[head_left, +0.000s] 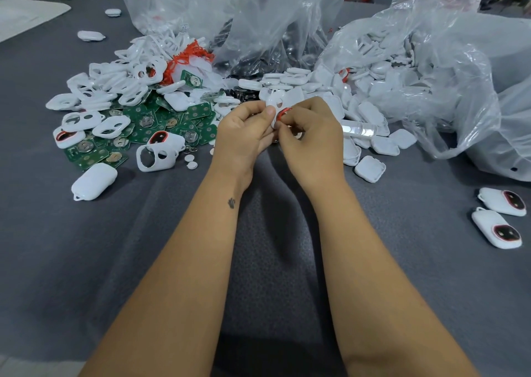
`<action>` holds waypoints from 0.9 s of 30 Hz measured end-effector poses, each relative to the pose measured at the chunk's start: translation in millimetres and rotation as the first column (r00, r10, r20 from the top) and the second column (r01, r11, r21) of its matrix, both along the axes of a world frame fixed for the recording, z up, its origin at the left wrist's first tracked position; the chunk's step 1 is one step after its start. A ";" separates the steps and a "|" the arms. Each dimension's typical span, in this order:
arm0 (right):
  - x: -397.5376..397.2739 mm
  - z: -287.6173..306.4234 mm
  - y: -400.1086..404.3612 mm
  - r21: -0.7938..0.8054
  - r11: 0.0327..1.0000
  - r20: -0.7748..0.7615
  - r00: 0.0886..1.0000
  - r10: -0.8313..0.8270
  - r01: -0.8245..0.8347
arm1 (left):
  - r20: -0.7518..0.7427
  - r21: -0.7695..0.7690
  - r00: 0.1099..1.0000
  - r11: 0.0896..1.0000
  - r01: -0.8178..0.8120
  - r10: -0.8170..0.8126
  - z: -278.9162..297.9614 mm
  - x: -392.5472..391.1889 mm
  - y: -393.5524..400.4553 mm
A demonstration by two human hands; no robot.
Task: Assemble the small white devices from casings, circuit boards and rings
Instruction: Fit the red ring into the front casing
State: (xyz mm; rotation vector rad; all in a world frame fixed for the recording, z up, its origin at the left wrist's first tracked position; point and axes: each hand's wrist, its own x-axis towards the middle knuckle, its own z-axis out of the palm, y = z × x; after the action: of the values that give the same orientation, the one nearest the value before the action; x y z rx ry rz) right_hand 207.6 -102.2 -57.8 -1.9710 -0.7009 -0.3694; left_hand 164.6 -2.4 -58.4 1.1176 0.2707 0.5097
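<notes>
Head view: hands meet at centre over grey cloth (pixel 115 261).
Left hand (pixel 241 135): grips white casing (pixel 275 104).
Right hand (pixel 311 135): pinches red ring (pixel 283 113) against casing.
Far left: green boards (pixel 143 131).

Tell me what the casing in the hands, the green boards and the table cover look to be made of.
Casing: likely moulded plastic, white and glossy, with smooth rounded cut-outs. The left hand holds it while the right hand pinches a red ring against it.
Boards: look like laminate circuit board, green with round metallic contacts.
Table cover: seemingly grey fabric, matte, faintly textured and creased.
</notes>
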 end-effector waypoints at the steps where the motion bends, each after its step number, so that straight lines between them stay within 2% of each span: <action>1: -0.3 0.4 0.4 0.008 1.000 0.009 1.000 -0.010 0.010 | 0.012 0.000 1.000 1.000 0.001 -0.001 -0.4 0.1 -0.2; 5: -3.9 3.1 2.6 0.099 0.994 -0.007 0.998 -0.055 0.055 | 0.053 -0.018 0.999 1.000 0.010 -0.009 0.2 -0.1 -2.1; 10: -6.7 7.3 4.3 0.260 0.964 -0.148 0.989 -0.012 0.050 | 0.073 -0.053 0.997 0.998 0.016 -0.012 2.1 0.7 -3.9; 16: -6.0 8.0 4.6 0.264 0.962 -0.161 0.987 -0.022 0.065 | 0.067 -0.010 0.998 1.000 -0.017 0.018 3.3 -0.6 -4.5; 27: -4.0 6.1 2.2 0.153 0.986 -0.143 0.988 -0.050 0.072 | 0.049 0.083 0.999 0.996 -0.008 0.004 0.8 -0.5 -3.6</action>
State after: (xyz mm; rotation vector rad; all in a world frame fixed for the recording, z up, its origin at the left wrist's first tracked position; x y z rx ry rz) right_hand 203.6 -100.0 -51.8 -1.8511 -0.5077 -0.3109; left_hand 164.1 -6.0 -57.6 1.1843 0.2120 0.5565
